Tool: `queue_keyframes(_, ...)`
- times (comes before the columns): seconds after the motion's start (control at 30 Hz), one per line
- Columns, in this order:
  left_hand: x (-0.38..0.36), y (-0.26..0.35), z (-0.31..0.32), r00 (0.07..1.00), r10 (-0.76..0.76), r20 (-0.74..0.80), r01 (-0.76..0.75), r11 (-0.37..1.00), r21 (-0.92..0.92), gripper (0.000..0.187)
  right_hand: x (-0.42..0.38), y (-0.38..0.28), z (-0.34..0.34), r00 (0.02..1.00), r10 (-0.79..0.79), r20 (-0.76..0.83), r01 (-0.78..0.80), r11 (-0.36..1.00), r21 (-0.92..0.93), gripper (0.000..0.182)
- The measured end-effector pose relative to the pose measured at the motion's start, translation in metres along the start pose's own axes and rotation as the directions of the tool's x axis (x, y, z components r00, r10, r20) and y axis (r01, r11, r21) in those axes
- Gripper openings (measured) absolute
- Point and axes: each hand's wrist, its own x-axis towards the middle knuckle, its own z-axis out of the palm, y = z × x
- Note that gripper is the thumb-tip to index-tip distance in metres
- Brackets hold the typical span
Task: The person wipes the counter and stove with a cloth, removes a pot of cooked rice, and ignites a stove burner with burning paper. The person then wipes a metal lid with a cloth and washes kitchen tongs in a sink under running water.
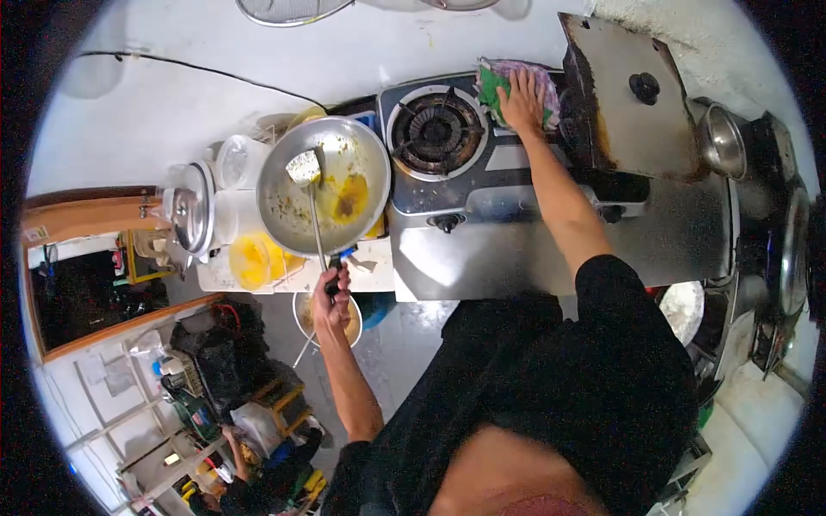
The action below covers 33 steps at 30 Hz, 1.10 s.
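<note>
My left hand [331, 297] is wrapped round the black handle of a steel wok [288, 202], which is to the left of the stove. Yellow oily residue and bits of food coat the wok's inside. A metal spatula [303, 169] lies in it, its long shaft running down toward my left hand. My right hand [522, 103] lies flat with fingers stretched out on a crumpled green and pink cloth [492, 90]. This cloth rests on the back of the gas stove [508, 193], right of the black burner [436, 129].
A stained metal box-like cover [632, 99] stands at the stove's right. Left of the wok are clear tubs, a steel lid [191, 211] and a yellow container [249, 261]. Below the counter edge sits a bowl [303, 318]. Another person [267, 473] is at the lower left.
</note>
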Motion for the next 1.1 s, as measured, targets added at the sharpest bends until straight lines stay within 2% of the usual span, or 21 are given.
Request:
queue_keyframes(0.1,-0.027,-0.001,-0.003,1.0,-0.009,0.028,0.008,1.0,0.025,0.03,0.011,0.005,0.005,0.999,-0.023,0.032,0.023,1.0,0.012,0.056)
queue_keyframes(0.17,-0.046,-0.006,0.009,1.0,0.008,-0.017,-0.008,0.999,-0.045,0.033,-0.003,0.008,-0.002,0.998,-0.05,0.023,0.048,0.997,0.063,0.055)
queue_keyframes(0.2,-0.051,-0.008,0.006,1.0,0.007,0.025,-0.005,0.996,-0.088,0.033,-0.015,0.011,-0.008,0.997,-0.075,0.018,0.072,0.991,0.112,0.054)
queue_keyframes(0.3,-0.067,-0.009,0.019,0.999,-0.004,0.035,0.006,0.998,-0.067,0.034,-0.072,0.01,-0.04,0.996,-0.081,0.034,0.077,0.99,0.114,0.052)
queue_keyframes(0.4,-0.074,-0.007,0.038,0.999,-0.023,0.033,0.022,1.0,0.019,0.033,-0.134,-0.002,-0.077,0.996,-0.067,0.061,0.058,0.988,0.144,0.05)
queue_keyframes(0.47,-0.068,-0.001,0.051,0.993,-0.104,0.061,0.1,0.993,0.064,0.033,-0.171,-0.005,-0.096,0.991,-0.116,0.064,0.101,0.975,0.2,0.051)
queue_keyframes(0.53,-0.05,-0.004,0.058,0.994,-0.073,0.077,0.064,0.991,0.117,0.035,-0.204,-0.002,-0.116,0.987,-0.145,0.066,0.125,0.961,0.248,0.05)
queue_keyframes(0.63,-0.027,-0.008,0.084,0.978,-0.085,0.192,0.049,0.981,0.186,0.036,-0.236,0.013,-0.136,0.976,-0.198,0.095,0.155,0.928,0.339,0.05)
queue_keyframes(0.67,-0.015,-0.009,0.089,0.978,-0.091,0.186,0.056,0.981,0.185,0.036,-0.243,0.021,-0.143,0.966,-0.224,0.129,0.16,0.91,0.382,0.05)
queue_keyframes(0.73,0.008,-0.014,0.103,0.943,-0.175,0.283,0.139,0.98,0.142,0.032,-0.255,0.037,-0.156,0.968,-0.197,0.155,0.122,0.911,0.394,0.047)
queue_keyframes(0.77,0.019,-0.017,0.111,0.932,-0.219,0.288,0.189,0.974,0.129,0.031,-0.263,0.047,-0.161,0.962,0.009,0.273,-0.156,0.838,0.524,0.045)
queue_keyframes(0.8,0.029,-0.02,0.119,0.92,-0.265,0.29,0.241,0.964,0.116,0.03,-0.27,0.06,-0.167,0.889,0.186,0.418,-0.423,0.681,0.597,0.044)
queue_keyframes(0.83,0.035,-0.024,0.127,0.912,-0.277,0.302,0.244,0.959,0.142,0.028,-0.278,0.087,-0.165,0.864,0.26,0.431,-0.49,0.636,0.597,0.044)
queue_keyframes(0.9,0.039,-0.031,0.143,0.904,-0.319,0.284,0.28,0.945,0.17,0.024,-0.285,0.108,-0.194,0.733,0.405,0.547,-0.679,0.485,0.551,0.046)
queue_keyframes(0.93,0.045,-0.038,0.143,0.913,-0.284,0.292,0.238,0.954,0.184,0.024,-0.287,0.115,-0.205,0.677,0.433,0.595,-0.735,0.436,0.519,0.047)
queue_keyframes(0.97,0.041,-0.044,0.15,0.915,-0.306,0.263,0.265,0.947,0.179,0.026,-0.29,0.122,-0.216,0.616,0.459,0.64,-0.787,0.385,0.482,0.047)
queue_keyframes(1.03,0.041,-0.049,0.152,0.917,-0.325,0.231,0.292,0.942,0.167,0.028,-0.312,0.157,-0.177,0.742,0.471,0.477,-0.668,0.457,0.588,0.048)
queue_keyframes(1.1,0.051,-0.052,0.144,0.846,-0.36,0.393,0.301,0.931,0.207,0.041,-0.29,0.126,-0.175,0.746,0.338,0.574,-0.662,0.464,0.588,0.049)
